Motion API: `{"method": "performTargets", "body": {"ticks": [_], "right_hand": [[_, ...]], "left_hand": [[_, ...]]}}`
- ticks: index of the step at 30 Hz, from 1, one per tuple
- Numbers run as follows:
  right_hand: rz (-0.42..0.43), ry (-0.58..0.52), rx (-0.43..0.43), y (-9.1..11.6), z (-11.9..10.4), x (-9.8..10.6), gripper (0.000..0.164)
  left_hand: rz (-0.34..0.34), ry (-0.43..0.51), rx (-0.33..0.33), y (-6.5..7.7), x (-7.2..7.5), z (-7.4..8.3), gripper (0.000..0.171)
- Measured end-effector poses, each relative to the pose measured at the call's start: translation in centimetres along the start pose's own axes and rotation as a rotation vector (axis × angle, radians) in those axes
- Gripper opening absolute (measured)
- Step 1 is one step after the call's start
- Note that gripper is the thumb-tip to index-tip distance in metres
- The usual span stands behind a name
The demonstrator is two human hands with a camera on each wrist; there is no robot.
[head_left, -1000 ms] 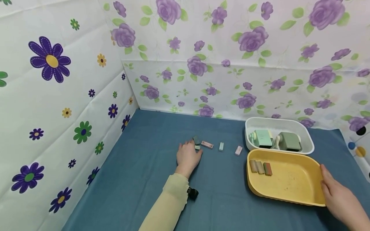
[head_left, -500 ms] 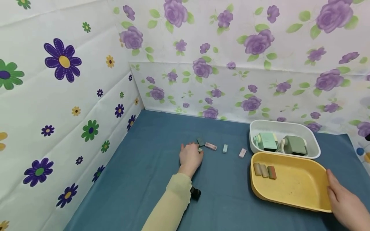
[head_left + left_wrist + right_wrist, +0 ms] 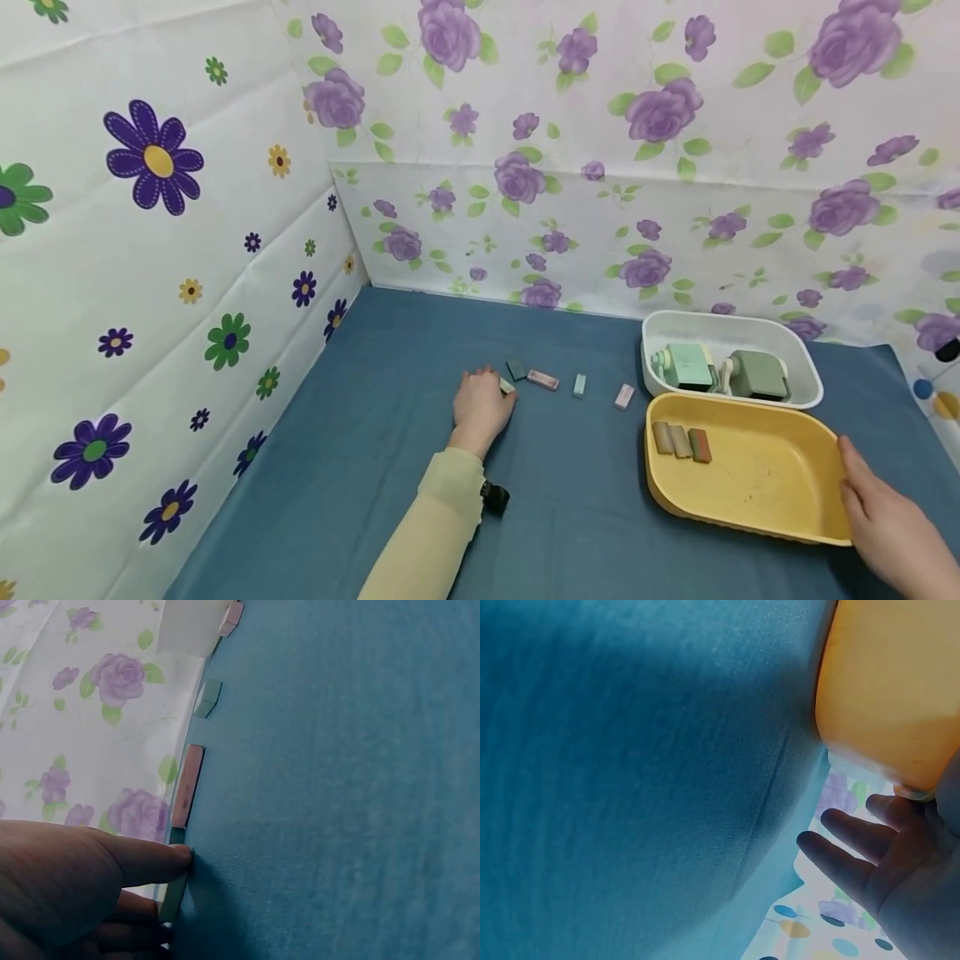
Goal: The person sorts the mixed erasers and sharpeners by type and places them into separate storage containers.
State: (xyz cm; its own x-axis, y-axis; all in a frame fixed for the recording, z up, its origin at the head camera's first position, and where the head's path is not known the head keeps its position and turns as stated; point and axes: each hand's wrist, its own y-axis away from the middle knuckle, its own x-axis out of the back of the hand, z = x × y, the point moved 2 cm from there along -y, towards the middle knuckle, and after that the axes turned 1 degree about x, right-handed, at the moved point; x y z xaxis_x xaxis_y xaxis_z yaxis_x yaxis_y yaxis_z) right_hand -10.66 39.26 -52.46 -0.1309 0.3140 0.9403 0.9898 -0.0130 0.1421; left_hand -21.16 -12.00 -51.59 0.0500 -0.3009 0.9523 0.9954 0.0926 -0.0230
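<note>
My left hand (image 3: 482,407) pinches a small pale green eraser (image 3: 507,386) between thumb and fingers, low over the blue cloth. Just beyond it lies a dark green eraser (image 3: 516,369), touching or close to the end of a pink eraser (image 3: 543,380). Farther right are a mint eraser (image 3: 580,385) and a light pink one (image 3: 624,396). At the right, my right hand (image 3: 892,508) holds the end of a yellow tray (image 3: 750,517), thumb at the rim. Its other fingers (image 3: 847,862) stretch out beside the tray in the right wrist view.
Three erasers, two brownish (image 3: 680,442) and one red and green (image 3: 700,446), lie at the yellow tray's left end. Behind it stands a white tray (image 3: 806,375) with a mint crank sharpener (image 3: 688,367) and a grey-green one (image 3: 759,375). Flowered sheets (image 3: 450,117) wall the back and left.
My left hand has shifted slightly left with the pale green eraser, away from the dark green one. The right hand stays at the yellow tray. The head view has swung a little.
</note>
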Motion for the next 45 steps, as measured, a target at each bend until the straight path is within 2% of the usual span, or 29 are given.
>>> {"method": "performTargets", "body": {"ticks": [5, 13, 22, 25, 32, 37, 45], "right_hand": [[0.017, 0.006, 0.004, -0.1, -0.2, 0.1, 0.067], [0.016, 0.027, -0.016, 0.0, -0.3, 0.0, 0.068], [0.002, 0.046, -0.007, 0.0, 0.0, -0.2, 0.07], [-0.026, 0.046, -0.019, 0.1, 0.1, -0.3, 0.071], [-0.064, 0.052, -0.044, 0.0, 0.3, -0.3, 0.073], [-0.07, 0.052, -0.055, 0.0, 0.4, -0.4, 0.074], [-0.056, 0.042, -0.054, -0.2, 0.3, -0.5, 0.074]], "left_hand": [[0.02, 0.043, -0.008, -0.1, 0.7, -0.4, 0.034], [0.024, 0.139, -0.001, -0.1, 1.2, -1.4, 0.051], [0.04, 0.194, 0.029, 0.3, 1.1, -2.5, 0.053], [0.042, 0.222, 0.033, 0.3, 1.2, -2.8, 0.055], [0.082, 0.218, 0.034, 0.2, 2.0, -3.5, 0.062], [0.085, 0.245, 0.038, 0.4, 2.1, -3.8, 0.057], [0.139, 0.25, 0.018, 0.5, 2.2, -4.1, 0.051]]}}
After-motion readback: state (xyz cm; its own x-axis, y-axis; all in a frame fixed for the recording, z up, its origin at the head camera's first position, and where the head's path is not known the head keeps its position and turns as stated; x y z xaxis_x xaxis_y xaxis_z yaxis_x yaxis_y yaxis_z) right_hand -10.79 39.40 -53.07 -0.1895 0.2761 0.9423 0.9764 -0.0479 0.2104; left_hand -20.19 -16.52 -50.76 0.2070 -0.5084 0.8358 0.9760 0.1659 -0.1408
